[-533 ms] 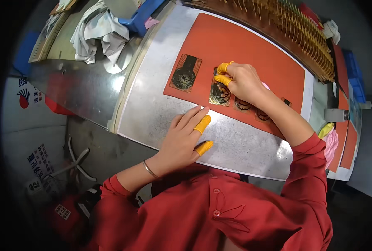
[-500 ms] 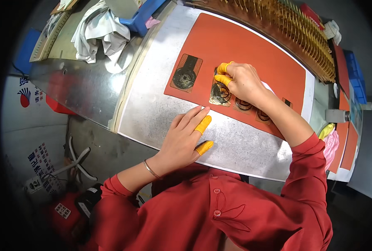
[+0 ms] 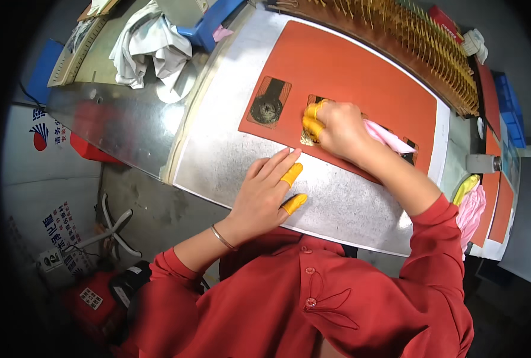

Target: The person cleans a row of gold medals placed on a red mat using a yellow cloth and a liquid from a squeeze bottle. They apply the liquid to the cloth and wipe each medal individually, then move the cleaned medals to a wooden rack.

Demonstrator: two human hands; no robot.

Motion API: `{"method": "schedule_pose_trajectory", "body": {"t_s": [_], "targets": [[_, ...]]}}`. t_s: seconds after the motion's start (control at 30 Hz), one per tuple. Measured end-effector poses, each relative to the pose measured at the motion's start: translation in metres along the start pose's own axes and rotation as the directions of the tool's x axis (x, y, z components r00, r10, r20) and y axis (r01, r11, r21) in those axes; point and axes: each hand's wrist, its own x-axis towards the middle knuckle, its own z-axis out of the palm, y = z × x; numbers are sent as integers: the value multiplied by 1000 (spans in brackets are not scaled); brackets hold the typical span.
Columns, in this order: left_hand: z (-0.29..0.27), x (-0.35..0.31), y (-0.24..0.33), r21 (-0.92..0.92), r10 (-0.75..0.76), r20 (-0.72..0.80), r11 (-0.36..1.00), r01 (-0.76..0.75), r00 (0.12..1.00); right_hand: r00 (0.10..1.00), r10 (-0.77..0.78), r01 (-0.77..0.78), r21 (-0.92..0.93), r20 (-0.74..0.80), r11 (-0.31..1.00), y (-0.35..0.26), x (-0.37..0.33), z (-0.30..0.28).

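My right hand (image 3: 340, 126), with yellow finger cots on thumb and forefinger, is closed and pressed down over a thin dark-and-gold patterned plate (image 3: 306, 139). From the little-finger side of that hand sticks out a pink cloth (image 3: 386, 136), its gripped part hidden in the palm. The plate lies near the front edge of an orange-red mat (image 3: 337, 65). My left hand (image 3: 266, 190) lies flat with fingers stretched, two in yellow cots, its fingertips at the mat's edge. Left of the right hand is another plate with a round dark design (image 3: 267, 106). More plates are mostly covered by the right hand and forearm.
The mat rests on a grey metal sheet (image 3: 218, 149). Behind it stands a rack of gold-coloured hooked pieces (image 3: 420, 53). A white crumpled cloth (image 3: 149, 48) and a blue tray (image 3: 209, 27) are at back left. On the right are a bottle (image 3: 483, 163) and pink cloth (image 3: 471, 212).
My right hand has moved down toward the mat's front edge, now covering more of the plate, and more pink cloth shows beside it. The left hand has stayed nearly still.
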Motion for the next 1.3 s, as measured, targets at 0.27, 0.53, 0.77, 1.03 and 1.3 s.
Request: {"method": "schedule_pose_trajectory", "body": {"t_s": [0.27, 0.53, 0.77, 1.03, 1.3], "targets": [[1, 1, -3, -21, 13, -29, 1000, -14, 999, 1000, 3, -3, -43, -4, 999, 7, 10, 1], [0, 0, -1, -25, 16, -47, 1000, -17, 999, 999, -44, 44, -40, 3, 998, 4, 5, -1], [0, 2, -2, -13, 10, -52, 1000, -10, 999, 999, -47, 46, -72, -16, 996, 10, 12, -3], [4, -4, -1, -51, 5, -72, 999, -9, 997, 993, -117, 116, -37, -12, 993, 2, 0, -8], [2, -4, -2, -61, 16, -79, 998, -21, 997, 974, -215, 217, -24, 78, 976, 11, -10, -6]]}}
